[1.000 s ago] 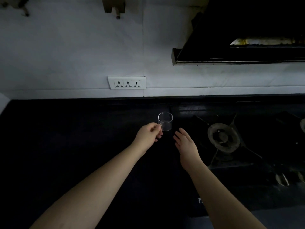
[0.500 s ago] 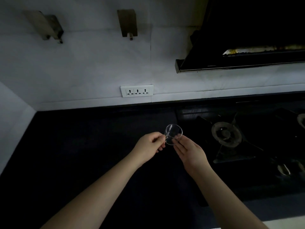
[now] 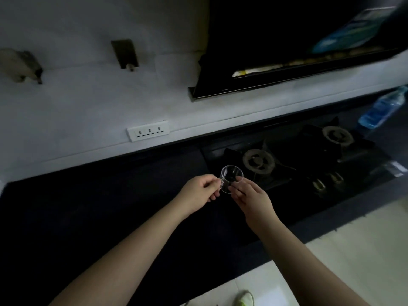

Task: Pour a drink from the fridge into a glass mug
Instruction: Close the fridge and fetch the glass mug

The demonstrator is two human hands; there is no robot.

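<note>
Glass mug (image 3: 231, 178) was empty, left hand (image 3: 199, 193) pinching its handle, right hand (image 3: 251, 198) gripping the body (above desk (image 3: 99, 206)); no drink fetched yet.

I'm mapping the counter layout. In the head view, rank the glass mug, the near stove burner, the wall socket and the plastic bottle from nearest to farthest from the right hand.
1. glass mug: touching the right hand
2. near stove burner: just beyond
3. wall socket: up left, on the wall
4. plastic bottle: far right

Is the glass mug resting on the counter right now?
No, the glass mug is held up off the counter, between the left hand and the right hand.
</note>
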